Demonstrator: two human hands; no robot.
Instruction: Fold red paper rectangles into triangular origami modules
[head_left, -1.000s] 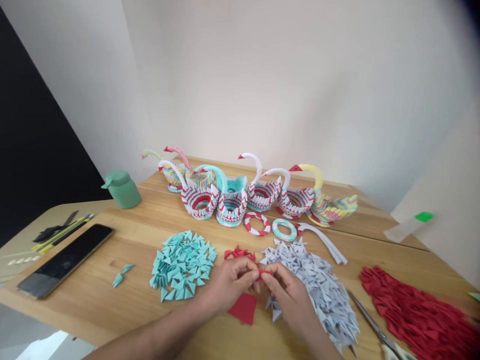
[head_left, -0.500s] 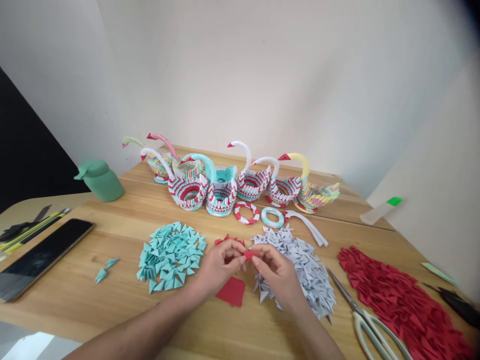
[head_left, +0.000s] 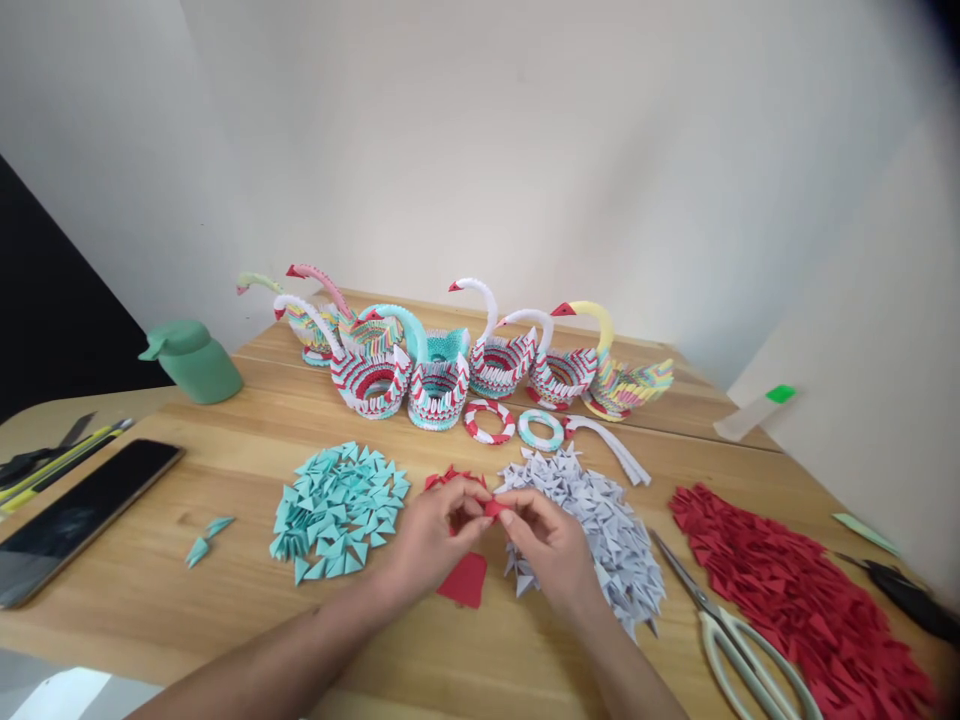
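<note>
Between my two hands, just above the wooden table, is a small piece of red paper, partly covered by the fingertips. My left hand pinches its left side with thumb and forefinger. From the right, my right hand grips the other side the same way. Below the hands lies a flat red paper sheet. Behind my left hand a small heap of folded red pieces is partly hidden. Grey-white folded paper triangles are piled beside my right hand, and turquoise ones to the left.
Several paper swans stand at the back, with a red-white ring and a turquoise-white ring before them. Scissors and a red triangle pile lie right. A phone and green jug are left.
The view has shifted slightly. Both hands stay together on the small red paper, with the fingertips a little closer over it.
</note>
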